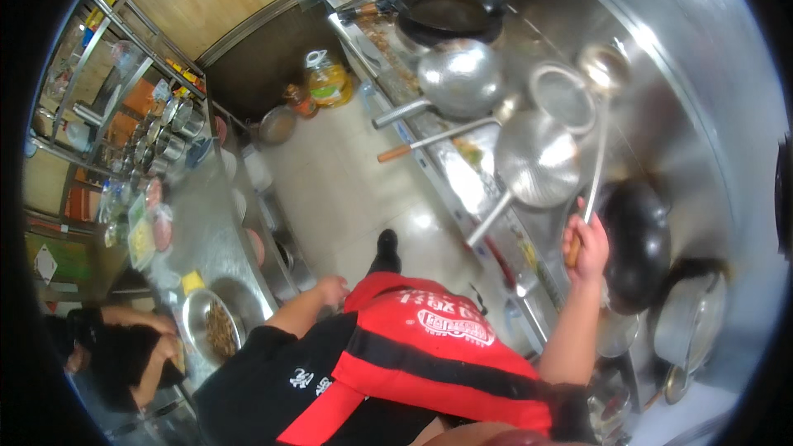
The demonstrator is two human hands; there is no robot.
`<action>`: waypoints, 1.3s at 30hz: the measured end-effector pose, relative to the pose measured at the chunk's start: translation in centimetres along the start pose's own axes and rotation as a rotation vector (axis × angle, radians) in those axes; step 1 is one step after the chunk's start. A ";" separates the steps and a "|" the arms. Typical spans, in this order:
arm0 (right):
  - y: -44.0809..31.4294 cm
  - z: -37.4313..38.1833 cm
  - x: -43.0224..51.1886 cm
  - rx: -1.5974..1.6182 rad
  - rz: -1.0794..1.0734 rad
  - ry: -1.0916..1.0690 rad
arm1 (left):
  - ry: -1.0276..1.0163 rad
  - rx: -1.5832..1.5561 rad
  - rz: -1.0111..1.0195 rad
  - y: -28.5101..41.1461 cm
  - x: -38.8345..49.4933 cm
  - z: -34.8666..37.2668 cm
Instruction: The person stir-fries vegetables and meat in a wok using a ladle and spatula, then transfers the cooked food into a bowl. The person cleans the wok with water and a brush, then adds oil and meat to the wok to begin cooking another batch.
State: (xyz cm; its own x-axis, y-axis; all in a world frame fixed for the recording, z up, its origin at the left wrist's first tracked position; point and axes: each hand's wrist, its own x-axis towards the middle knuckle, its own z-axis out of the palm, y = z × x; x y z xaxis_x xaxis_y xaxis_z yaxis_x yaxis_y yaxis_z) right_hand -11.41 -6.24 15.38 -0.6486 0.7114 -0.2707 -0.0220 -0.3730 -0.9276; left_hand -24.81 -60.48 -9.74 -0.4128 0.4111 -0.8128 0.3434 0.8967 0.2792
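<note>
My right hand (586,246) grips the wooden-ended handle of a long metal ladle (598,155). The ladle's bowl (603,69) is raised over the cooking range, beside a round mesh strainer (562,98). Near that hand lie an overturned steel wok with a long handle (538,160) and a black wok (638,244). Low by the edge of my red apron (427,316) hangs my left hand (334,290), its fingers loosely bent and nothing visible in it. Another steel wok (460,77) and a wooden-handled ladle (433,139) rest farther along the range.
At left, a co-worker (118,353) stands by a steel counter (204,223) with a metal bowl (193,322) of brown food. Several steel pots (170,136) line it. An oil jug (329,83) stands on the tiled floor (334,186). A black pan (449,9) sits at the range's far end.
</note>
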 end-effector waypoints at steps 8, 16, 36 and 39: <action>-2.7 26.3 27.2 -0.710 0.063 -0.164 | 0.383 0.436 0.362 -16.8 5.7 0.0; 1.9 38.9 36.6 -1.216 0.035 -0.097 | -0.013 -0.026 -0.033 -20.4 -0.7 2.3; -1.1 24.4 26.7 0.978 0.433 -0.371 | 0.116 -0.433 -0.094 -18.7 9.5 -10.2; -2.3 17.1 19.3 1.045 0.295 -0.407 | -0.007 0.185 0.279 -24.9 11.8 -9.4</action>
State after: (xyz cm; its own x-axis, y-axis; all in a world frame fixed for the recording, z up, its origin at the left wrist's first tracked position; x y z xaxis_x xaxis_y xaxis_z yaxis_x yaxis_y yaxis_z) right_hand -36.87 -1.79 16.69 -0.9258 0.3417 -0.1619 -0.3240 -0.9376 -0.1261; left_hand -46.16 -76.41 -21.49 -0.2763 0.6348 -0.7216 0.5899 0.7048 0.3941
